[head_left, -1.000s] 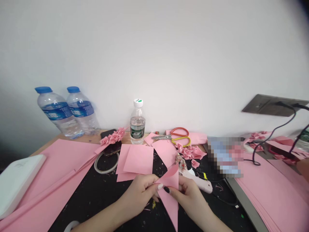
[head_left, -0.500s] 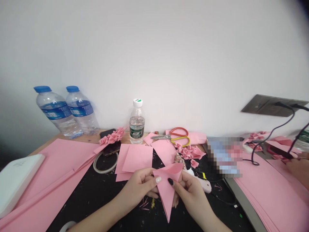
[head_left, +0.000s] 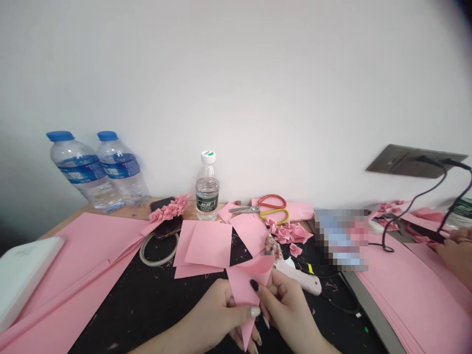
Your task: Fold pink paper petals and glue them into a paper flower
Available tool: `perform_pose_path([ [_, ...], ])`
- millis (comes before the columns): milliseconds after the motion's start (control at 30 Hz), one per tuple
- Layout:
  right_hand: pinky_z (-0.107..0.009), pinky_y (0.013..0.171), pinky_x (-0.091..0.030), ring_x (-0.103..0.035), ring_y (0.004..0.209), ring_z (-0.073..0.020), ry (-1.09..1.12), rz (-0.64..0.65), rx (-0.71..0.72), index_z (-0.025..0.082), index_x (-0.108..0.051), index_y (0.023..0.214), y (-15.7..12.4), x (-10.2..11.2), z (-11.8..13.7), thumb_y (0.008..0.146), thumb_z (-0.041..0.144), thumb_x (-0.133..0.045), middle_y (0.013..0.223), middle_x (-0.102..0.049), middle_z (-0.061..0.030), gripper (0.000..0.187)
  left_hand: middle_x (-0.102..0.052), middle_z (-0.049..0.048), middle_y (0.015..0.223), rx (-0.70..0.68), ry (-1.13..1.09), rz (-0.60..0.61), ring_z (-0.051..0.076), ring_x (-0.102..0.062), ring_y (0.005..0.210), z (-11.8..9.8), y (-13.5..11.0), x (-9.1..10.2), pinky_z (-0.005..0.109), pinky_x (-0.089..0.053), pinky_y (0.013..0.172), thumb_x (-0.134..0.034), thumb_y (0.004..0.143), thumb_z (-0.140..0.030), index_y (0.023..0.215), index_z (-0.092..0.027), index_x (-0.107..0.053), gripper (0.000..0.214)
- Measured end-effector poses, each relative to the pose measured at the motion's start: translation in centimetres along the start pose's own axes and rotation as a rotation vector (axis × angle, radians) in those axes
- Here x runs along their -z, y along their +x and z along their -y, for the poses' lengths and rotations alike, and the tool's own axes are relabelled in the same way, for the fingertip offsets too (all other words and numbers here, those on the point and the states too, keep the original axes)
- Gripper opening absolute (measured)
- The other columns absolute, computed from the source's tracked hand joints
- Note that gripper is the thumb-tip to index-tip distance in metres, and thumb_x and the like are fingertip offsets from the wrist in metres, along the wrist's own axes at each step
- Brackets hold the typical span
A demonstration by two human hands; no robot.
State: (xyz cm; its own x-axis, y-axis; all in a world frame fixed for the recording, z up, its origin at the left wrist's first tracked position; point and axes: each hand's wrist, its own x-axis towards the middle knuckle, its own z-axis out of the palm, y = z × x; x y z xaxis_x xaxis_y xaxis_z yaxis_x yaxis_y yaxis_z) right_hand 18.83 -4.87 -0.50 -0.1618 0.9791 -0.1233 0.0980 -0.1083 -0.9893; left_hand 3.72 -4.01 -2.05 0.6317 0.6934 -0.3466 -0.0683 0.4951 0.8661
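Note:
Between my two hands is a pink paper cone (head_left: 246, 287), its pointed end down toward me and its wide mouth facing away. My left hand (head_left: 224, 312) grips its left side, the thumb pressed low near the tip and fingers behind. My right hand (head_left: 291, 307) pinches the right edge with the thumb on the front face; the fingers behind are partly hidden. Just beyond the cone lie square pink paper sheets (head_left: 208, 244) and another piece of pink paper (head_left: 250, 233). A pale pink handled tool (head_left: 304, 280) lies right of my right hand.
Red-and-yellow-handled scissors (head_left: 275, 209), folded paper flowers (head_left: 289, 231) and a water bottle (head_left: 207, 189) stand or lie near the wall. A tape roll (head_left: 142, 255) and phone (head_left: 167, 228) are left. At far right, another person's hand (head_left: 457, 253) is near cables (head_left: 385, 231).
The cone has moved slightly left and nearer to me. My left thumb has slid down from the upper edge toward the tip. The view has shifted a little.

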Motion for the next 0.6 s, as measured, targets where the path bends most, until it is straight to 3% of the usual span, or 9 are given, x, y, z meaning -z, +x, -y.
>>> perform_pose_path([
  [133, -0.015, 0.031, -0.018, -0.028, 0.028, -0.0029, 0.035, 0.047, -0.009, 0.019, -0.039, 0.065, 0.1, 0.1, -0.4, 0.080, 0.052, -0.053, 0.036, -0.041, 0.0096, 0.039, -0.066, 0.0067, 0.055, -0.002, 0.009, 0.050, 0.011, -0.060, 0.042, -0.5, -0.2, 0.5, 0.019, -0.047, 0.045, -0.061, 0.075, -0.028, 0.071, -0.006, -0.066, 0.023],
  [333, -0.013, 0.028, -0.016, -0.027, 0.026, -0.0022, 0.074, 0.102, 0.001, 0.017, -0.046, 0.074, 0.3, 0.7, -0.2, 0.083, 0.052, -0.051, 0.037, -0.043, 0.0094, 0.037, -0.065, 0.0042, 0.053, 0.003, 0.000, 0.162, 0.010, -0.058, 0.038, -1.1, -0.5, 1.0, 0.017, -0.044, 0.042, -0.061, 0.075, -0.025, 0.085, -0.007, -0.065, 0.021],
  [600, -0.013, 0.028, -0.014, -0.026, 0.025, -0.0019, 0.098, 0.088, 0.010, 0.017, -0.046, 0.071, 0.6, 1.1, 0.3, 0.082, 0.051, -0.052, 0.036, -0.046, 0.0082, 0.037, -0.067, 0.0052, 0.053, 0.011, -0.022, 0.228, 0.011, -0.059, 0.039, -1.2, -0.6, 1.3, 0.017, -0.043, 0.040, -0.063, 0.073, -0.025, 0.089, -0.008, -0.065, 0.023],
])
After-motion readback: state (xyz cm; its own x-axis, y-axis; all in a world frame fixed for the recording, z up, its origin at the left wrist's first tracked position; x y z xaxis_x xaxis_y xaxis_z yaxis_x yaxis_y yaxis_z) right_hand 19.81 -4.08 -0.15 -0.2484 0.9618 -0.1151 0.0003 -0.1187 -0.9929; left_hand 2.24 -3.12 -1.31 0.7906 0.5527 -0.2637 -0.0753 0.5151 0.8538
